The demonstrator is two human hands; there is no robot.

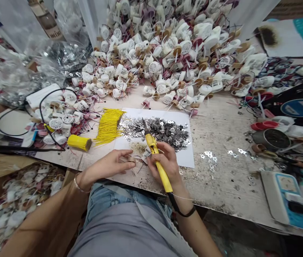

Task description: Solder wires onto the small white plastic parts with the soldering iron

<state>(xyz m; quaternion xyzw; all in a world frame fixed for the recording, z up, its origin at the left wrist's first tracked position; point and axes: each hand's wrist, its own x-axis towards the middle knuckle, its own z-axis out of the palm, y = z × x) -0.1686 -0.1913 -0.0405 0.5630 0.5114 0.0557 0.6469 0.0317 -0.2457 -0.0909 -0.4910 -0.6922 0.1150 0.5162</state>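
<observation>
My right hand [167,162] is closed around a yellow-handled soldering iron [155,150], its tip pointing away over a white sheet [183,142]. My left hand [115,164] pinches a small part [134,159] at the sheet's near edge, close to the iron's handle. A heap of small silvery metal pieces [162,130] lies on the sheet. A bundle of thin yellow wires [108,126] lies just left of it.
A big pile of white and brown plastic parts [172,46] fills the back of the worn table [221,178]. A black cable [43,110] loops at left. Tins and a blue-white device [287,200] sit at right. A box of parts [14,200] stands lower left.
</observation>
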